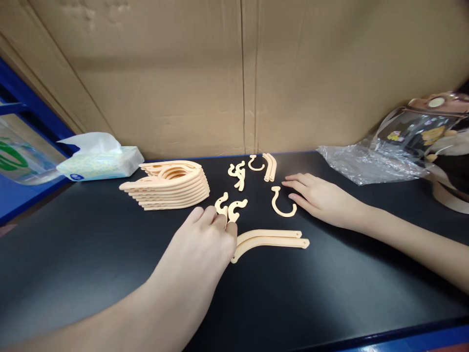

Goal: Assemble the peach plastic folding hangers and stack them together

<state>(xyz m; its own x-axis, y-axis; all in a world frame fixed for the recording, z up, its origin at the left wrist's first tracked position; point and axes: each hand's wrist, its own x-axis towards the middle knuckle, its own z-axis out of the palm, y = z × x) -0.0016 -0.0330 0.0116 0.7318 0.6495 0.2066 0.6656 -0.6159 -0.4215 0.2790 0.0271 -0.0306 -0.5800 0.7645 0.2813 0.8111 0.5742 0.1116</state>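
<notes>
My left hand (205, 244) is closed around the lower ends of two notched hanger pieces (237, 209), whose curved tips stick up past the fingers. Right beside its knuckles lie two long curved hanger arms (273, 238), side by side on the table. My right hand (311, 195) rests with its fingers apart and holds nothing. Its fingertips are close to a loose peach-coloured hanger hook (282, 205). Farther back are more notched pieces (239, 175), a second hook (256, 164) and a pair of short-looking curved arms (270, 167).
A stack of folded peach hangers (172, 188) stands on the black table (110, 254) at left, with a tissue pack (102, 161) behind it. Crumpled clear plastic (373, 161) and a transparent bottle (414, 127) with a strap are at right. A cardboard wall (176, 83) closes the back.
</notes>
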